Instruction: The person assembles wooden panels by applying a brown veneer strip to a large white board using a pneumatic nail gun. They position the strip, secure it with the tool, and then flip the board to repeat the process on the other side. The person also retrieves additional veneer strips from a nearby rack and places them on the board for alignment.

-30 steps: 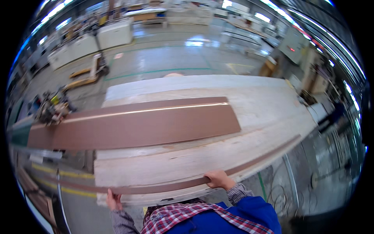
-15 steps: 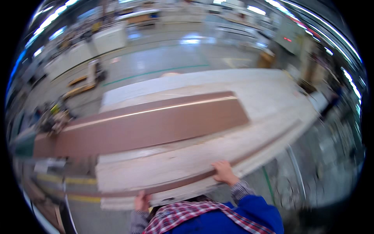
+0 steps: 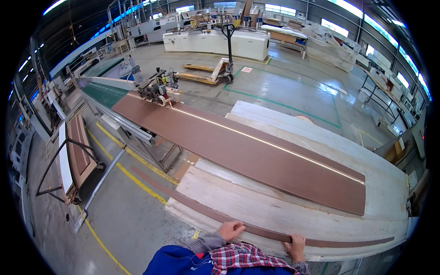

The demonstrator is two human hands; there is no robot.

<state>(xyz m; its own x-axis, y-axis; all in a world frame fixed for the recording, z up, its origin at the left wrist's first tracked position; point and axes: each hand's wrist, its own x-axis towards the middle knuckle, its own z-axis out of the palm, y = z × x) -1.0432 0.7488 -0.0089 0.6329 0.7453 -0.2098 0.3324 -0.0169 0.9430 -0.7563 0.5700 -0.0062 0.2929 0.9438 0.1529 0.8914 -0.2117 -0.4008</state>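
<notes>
A long, narrow brown strip point(image 3: 268, 233) runs along the near edge of a pale wooden worktop point(image 3: 215, 192), and its left end sticks out past the worktop's corner. My left hand point(image 3: 231, 230) is closed at the strip's near side, fingers curled together on it. To the right, my right hand point(image 3: 296, 246) grips the same strip between thumb and fingers. Farther back lies a wide brown panel point(image 3: 256, 160) with a bright, thin line along its length. Its left end sits under a machine head with rollers point(image 3: 158, 91), beside a green belt point(image 3: 105, 94).
On the left a wheeled rack point(image 3: 64, 156) carries brown and white boards, near a metal floor rail point(image 3: 103, 183). A yellow-forked pallet jack point(image 3: 215, 73) stands beyond the panel. White cabinets point(image 3: 215, 45) and a plastic-wrapped stack point(image 3: 332, 46) are at the back.
My view has swung left, bringing the machine head and rack into clear sight. My hands are closer together along the strip than before.
</notes>
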